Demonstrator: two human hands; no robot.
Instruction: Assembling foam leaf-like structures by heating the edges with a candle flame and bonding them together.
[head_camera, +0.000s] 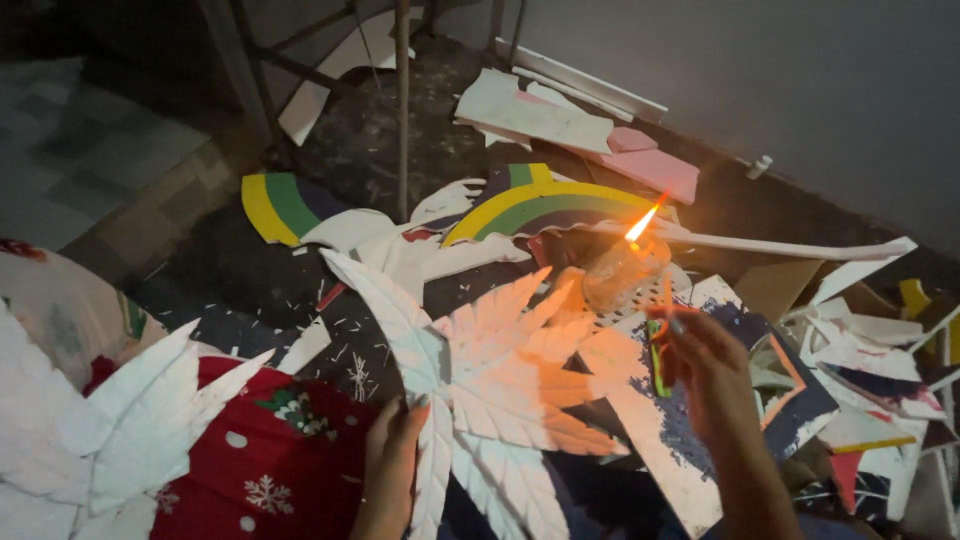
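My left hand (392, 458) grips the lower edge of a large white foam leaf cutout (480, 370) with pointed, ribbed lobes. My right hand (708, 372) is closed around a small green lighter (656, 356), held upright just right of the leaf. Ahead of that hand a candle in a clear glass holder (618, 275) burns with an orange flame (641, 224) that tints the leaf orange. A second white foam leaf (110, 420) lies at the lower left, over red fabric with white snowflakes (270, 460).
The dark floor is littered with foam scraps: rainbow arcs in yellow, green and purple (545, 205), a striped piece (280, 207), pink and white sheets (600, 130), a long white strip (800, 247). Metal frame legs (403, 110) stand behind. A grey wall runs along the right.
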